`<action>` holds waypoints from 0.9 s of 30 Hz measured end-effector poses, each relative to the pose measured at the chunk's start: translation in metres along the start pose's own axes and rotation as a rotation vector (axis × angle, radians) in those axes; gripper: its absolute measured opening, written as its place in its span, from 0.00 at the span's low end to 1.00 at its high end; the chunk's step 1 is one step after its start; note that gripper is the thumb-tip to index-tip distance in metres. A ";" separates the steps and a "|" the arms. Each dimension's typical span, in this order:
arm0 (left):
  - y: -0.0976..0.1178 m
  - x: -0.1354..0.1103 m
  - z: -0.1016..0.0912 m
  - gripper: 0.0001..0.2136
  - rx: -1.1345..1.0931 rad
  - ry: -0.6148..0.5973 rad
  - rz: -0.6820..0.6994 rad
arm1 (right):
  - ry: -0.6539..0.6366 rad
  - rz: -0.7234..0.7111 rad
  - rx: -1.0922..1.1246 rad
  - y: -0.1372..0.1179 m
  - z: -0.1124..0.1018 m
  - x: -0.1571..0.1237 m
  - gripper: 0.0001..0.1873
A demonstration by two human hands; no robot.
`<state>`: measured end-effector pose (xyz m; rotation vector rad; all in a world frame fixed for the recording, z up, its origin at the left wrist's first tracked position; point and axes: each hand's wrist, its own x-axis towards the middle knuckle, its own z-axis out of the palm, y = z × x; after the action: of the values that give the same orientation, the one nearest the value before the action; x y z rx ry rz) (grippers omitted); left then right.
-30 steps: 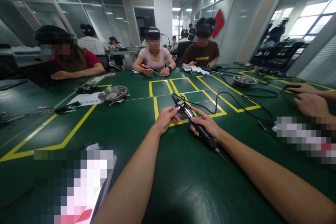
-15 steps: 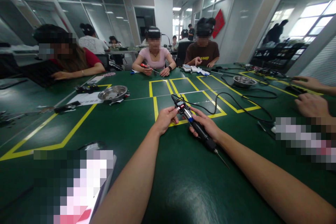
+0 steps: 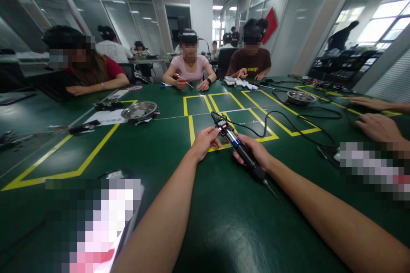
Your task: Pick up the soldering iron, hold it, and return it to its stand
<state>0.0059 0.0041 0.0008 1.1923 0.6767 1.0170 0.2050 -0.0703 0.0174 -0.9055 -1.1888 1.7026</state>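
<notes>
Screwdriver (image 3: 246, 153), one, corded: black grip, blue and bright-metal bands, thin bit (image 3: 272, 191) slanting down toward my right forearm. Location: in both my hands, over the near edge of a yellow tape (image 3: 191, 130) frame on the green table (image 3: 211, 204). Right hand (image 3: 259, 151): curled about the black grip, fingers showing on its far side, no open gap. Left hand (image 3: 205, 143): thumb and forefinger pinched at the end away from the bit, other fingers loosely bent. Cord (image 3: 265, 126), black: rose from that end, looped back and ran off to the right. Step in hand, by my judgement: steadying the tool and working at its cord end, with the bit idle. Next move, likewise judged: it called for a firm right grip, small left-hand motions, slack in the cord and care for the bare point. Not made out: what exactly my left thumb and forefinger pressed, the small white and red detail there being tiny; most of my right palm, behind the grip; whether the bit's tip met the table or hung above it. Cut off: a co-worker's hand (image 3: 379, 128) at the right, its arm leaving the edge. Masked: a pale item (image 3: 105, 222) at lower left, reduced to coarse blocks, contents unreadable.
</notes>
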 end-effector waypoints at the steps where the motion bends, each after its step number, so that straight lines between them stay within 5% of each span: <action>1: 0.000 0.000 0.000 0.18 0.003 -0.008 -0.002 | -0.003 0.012 0.000 -0.001 0.000 0.000 0.28; 22: -0.002 -0.001 0.006 0.22 0.157 0.017 0.002 | 0.062 -0.052 0.022 0.006 0.006 0.005 0.27; 27: -0.003 0.002 0.006 0.26 0.135 0.155 -0.017 | 0.170 -0.028 -0.060 0.001 -0.002 0.008 0.24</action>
<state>0.0129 0.0028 -0.0003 1.2302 0.8880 1.0706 0.2031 -0.0623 0.0155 -1.0435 -1.1384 1.5416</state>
